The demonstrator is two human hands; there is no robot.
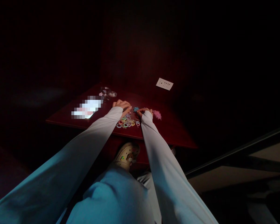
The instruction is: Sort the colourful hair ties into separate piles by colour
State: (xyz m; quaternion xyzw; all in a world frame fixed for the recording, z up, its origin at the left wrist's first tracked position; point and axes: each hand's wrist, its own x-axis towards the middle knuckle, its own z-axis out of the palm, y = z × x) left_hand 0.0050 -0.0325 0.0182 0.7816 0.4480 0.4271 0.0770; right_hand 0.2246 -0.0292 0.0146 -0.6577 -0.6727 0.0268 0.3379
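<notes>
My left hand (122, 105) is over the table, its thumb and fingers drawn together at the tips; whatever they pinch is too small to make out. Close by on the right, my right hand (146, 111) has its fingertips closed at a small blue fluffy tuft (136, 109). Below and between the hands lies a loose pile of pastel hair ties (128, 122), small rings in several colours. A pink fluffy tuft (157, 114) rests just right of my right hand, partly behind it.
Left of my hands, a lit phone (90, 107) with a blurred screen is on the dark red table (168, 130). Behind it stands a clear container (105, 91). A white socket plate (164, 84) is on the back wall. A clog (126, 155) shows below the table's front edge.
</notes>
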